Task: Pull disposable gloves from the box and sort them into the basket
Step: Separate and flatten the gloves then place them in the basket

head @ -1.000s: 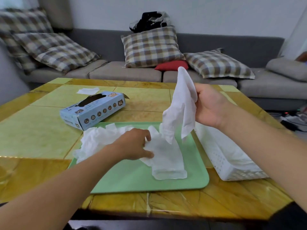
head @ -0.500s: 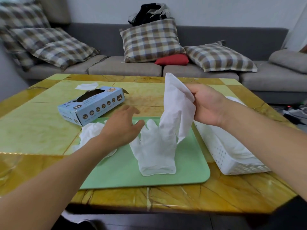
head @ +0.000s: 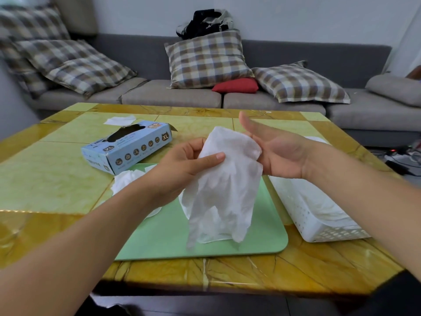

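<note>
My left hand point(head: 182, 166) has come up off the tray point(head: 159, 236) and now it pinches the glove point(head: 225, 185) near its top, thumb on the front and fingers curled behind. A moment ago that hand was down by the tray and only my right hand point(head: 276, 153) had the glove. Now my right hand sits at the glove's other top edge with the palm up and the thumb out; its fingers go behind the glove, so I cannot tell if they grip it or only touch it. The glove hangs down over the middle of the tray, with its finger end low near the tray's near edge. I think this means I am about to straighten the glove with both hands and then put it in the basket point(head: 319, 220), which sits at the right edge of the table point(head: 57, 179), just beside the tray. I count one box point(head: 127, 148), near the table's far left part, open on top. I count one basket with white gloves in it, too bunched to count. One crumpled white pile point(head: 124, 181) lies at the tray's far left corner. One small white piece point(head: 120, 120) lies behind the box.
</note>
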`<state>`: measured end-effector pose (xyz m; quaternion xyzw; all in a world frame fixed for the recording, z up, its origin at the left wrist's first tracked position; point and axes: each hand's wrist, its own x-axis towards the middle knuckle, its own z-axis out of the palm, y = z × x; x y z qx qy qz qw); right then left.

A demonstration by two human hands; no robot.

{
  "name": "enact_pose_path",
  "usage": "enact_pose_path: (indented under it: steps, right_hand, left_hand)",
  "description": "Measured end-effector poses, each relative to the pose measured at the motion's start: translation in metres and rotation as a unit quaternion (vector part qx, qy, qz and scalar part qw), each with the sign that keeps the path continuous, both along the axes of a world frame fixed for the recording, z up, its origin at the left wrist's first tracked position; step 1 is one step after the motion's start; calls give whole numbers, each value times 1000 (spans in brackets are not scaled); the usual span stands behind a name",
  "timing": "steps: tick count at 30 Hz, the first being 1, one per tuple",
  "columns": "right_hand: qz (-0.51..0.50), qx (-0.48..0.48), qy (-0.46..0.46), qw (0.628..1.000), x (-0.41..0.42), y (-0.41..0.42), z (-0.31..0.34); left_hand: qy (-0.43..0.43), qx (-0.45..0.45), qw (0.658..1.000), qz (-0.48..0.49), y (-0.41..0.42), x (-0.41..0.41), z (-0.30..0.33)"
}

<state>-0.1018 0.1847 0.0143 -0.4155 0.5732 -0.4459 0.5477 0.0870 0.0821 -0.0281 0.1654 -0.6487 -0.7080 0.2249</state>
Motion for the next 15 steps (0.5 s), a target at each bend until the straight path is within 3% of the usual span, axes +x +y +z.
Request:
enact_pose_path:
  steps: [5,10,15]
  right_hand:
    - [-57,-34,37,997,-4,-4,-2]
    - [-117,-127,-58,983,-6,-4,2]
    - [-73,-137,-77,985,1,0,5]
  left_hand:
    - [-30,-21,998,46,-4,6,3]
    - [-42,-76,995,51,-16,12,9]
    - [-41,-82,996,7,-13,17,17]
